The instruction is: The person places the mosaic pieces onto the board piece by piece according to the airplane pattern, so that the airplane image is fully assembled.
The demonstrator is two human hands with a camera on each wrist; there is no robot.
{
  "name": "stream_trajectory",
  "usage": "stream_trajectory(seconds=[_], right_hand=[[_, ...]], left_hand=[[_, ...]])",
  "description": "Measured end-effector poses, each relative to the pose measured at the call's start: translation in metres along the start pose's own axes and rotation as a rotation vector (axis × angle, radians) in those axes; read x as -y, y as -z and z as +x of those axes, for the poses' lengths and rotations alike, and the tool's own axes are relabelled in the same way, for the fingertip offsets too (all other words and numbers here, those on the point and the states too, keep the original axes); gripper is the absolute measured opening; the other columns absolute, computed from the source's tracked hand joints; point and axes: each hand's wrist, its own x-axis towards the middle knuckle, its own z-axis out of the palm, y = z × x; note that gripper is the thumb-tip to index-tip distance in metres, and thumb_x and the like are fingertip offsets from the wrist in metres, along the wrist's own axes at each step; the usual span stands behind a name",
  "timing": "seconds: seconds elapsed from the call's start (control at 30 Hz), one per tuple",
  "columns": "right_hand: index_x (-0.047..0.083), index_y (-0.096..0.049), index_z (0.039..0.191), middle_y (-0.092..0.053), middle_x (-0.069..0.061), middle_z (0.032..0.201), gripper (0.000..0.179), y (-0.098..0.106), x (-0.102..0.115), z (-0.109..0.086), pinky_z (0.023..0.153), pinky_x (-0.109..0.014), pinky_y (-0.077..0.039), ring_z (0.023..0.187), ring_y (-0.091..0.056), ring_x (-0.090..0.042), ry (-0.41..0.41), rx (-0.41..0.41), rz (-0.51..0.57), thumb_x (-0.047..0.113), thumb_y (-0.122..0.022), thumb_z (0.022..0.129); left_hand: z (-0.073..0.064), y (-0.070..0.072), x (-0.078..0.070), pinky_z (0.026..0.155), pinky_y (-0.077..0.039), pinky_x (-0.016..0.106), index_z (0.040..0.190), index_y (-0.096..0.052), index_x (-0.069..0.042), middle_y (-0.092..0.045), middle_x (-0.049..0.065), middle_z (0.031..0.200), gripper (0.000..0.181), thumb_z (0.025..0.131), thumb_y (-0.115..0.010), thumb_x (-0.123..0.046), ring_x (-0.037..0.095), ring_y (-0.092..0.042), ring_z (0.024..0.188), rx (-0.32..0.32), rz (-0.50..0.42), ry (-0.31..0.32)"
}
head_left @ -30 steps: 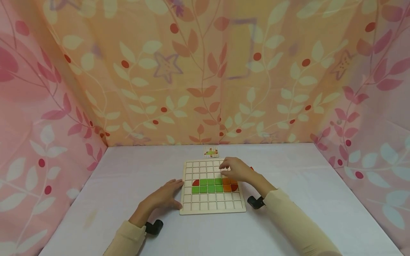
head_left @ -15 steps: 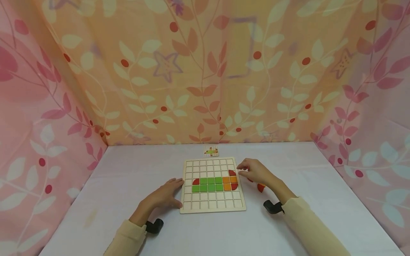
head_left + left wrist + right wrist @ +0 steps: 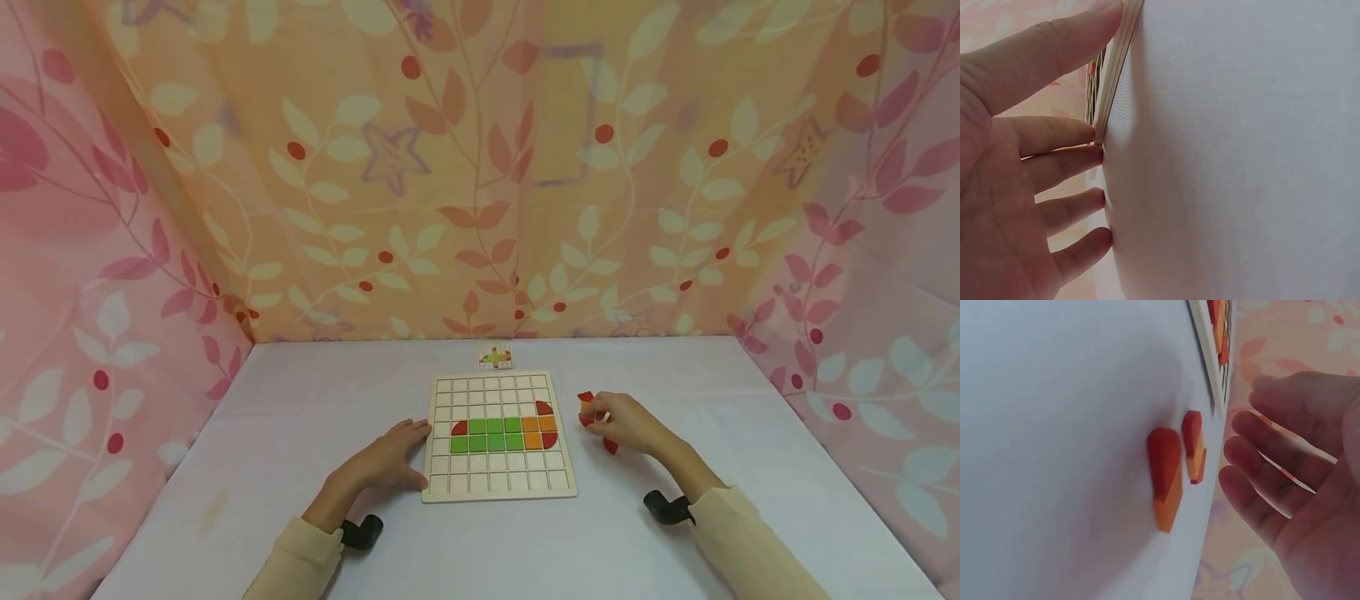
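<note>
A wooden grid board (image 3: 495, 482) lies on the table, holding green squares (image 3: 496, 442), orange squares (image 3: 531, 440) and red rounded pieces (image 3: 544, 407). My left hand (image 3: 386, 458) rests at the board's left edge, thumb by the near corner and fingers extended; the left wrist view shows the fingertips at the board's side. My right hand (image 3: 626, 425) hovers right of the board over loose red and orange pieces, partly hiding them. In the right wrist view its relaxed fingers are apart from a red piece (image 3: 1164, 462) and a farther red piece (image 3: 1193, 434), each beside orange.
A small pattern card (image 3: 495, 357) lies behind the board. White cloth covers the table (image 3: 300, 392). A patterned curtain (image 3: 480, 208) rises behind and at both sides. Black wrist mounts (image 3: 666, 507) stick out below both forearms.
My right hand has moved from above the board rightward to the loose pieces. A red rounded piece at the board's right side, hidden earlier, is now visible. My left hand has stayed put.
</note>
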Motion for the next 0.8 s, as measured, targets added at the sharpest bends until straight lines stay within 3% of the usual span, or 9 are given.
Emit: stream_trajectory(seconds=[0.2,0.37,0.5,0.8], right_hand=[[0.005,-0.074,0.096,-0.068,-0.003,0.092,0.018,-0.004,-0.007,-0.011,0.07,-0.024,-0.05,0.08,-0.054,-0.015,-0.026,0.036,-0.017,-0.003,-0.063,0.084],[0.008,-0.075,0.097,-0.069,0.0,0.092,0.025,-0.005,-0.011,-0.017,0.084,-0.037,-0.057,0.087,-0.06,-0.017,-0.082,0.06,-0.033,-0.007,-0.062,0.082],[0.01,-0.075,0.098,-0.069,0.001,0.096,0.031,-0.004,-0.011,-0.02,0.093,-0.046,-0.054,0.095,-0.062,-0.021,-0.133,0.08,-0.046,-0.011,-0.06,0.082],[0.011,-0.076,0.094,-0.065,0.003,0.092,0.031,-0.002,-0.007,-0.022,0.093,-0.047,-0.053,0.09,-0.058,-0.019,-0.133,0.123,-0.156,-0.012,-0.062,0.081]], left_hand=[[0.001,-0.001,0.001,0.117,-0.025,0.056,0.145,-0.043,-0.001,-0.039,0.012,0.155,0.088,0.071,-0.086,-0.02,0.037,-0.024,0.148,0.001,0.004,0.01],[0.001,-0.001,0.0,0.117,-0.025,0.057,0.145,-0.043,-0.001,-0.039,0.012,0.155,0.089,0.07,-0.086,-0.02,0.037,-0.024,0.148,0.0,-0.007,0.02],[0.0,-0.001,-0.001,0.117,-0.025,0.057,0.145,-0.043,-0.001,-0.039,0.012,0.155,0.089,0.07,-0.086,-0.019,0.037,-0.024,0.148,-0.002,-0.018,0.022],[-0.001,-0.001,-0.002,0.117,-0.025,0.057,0.145,-0.043,-0.002,-0.039,0.011,0.155,0.089,0.07,-0.087,-0.021,0.036,-0.023,0.148,0.001,-0.018,0.031]])
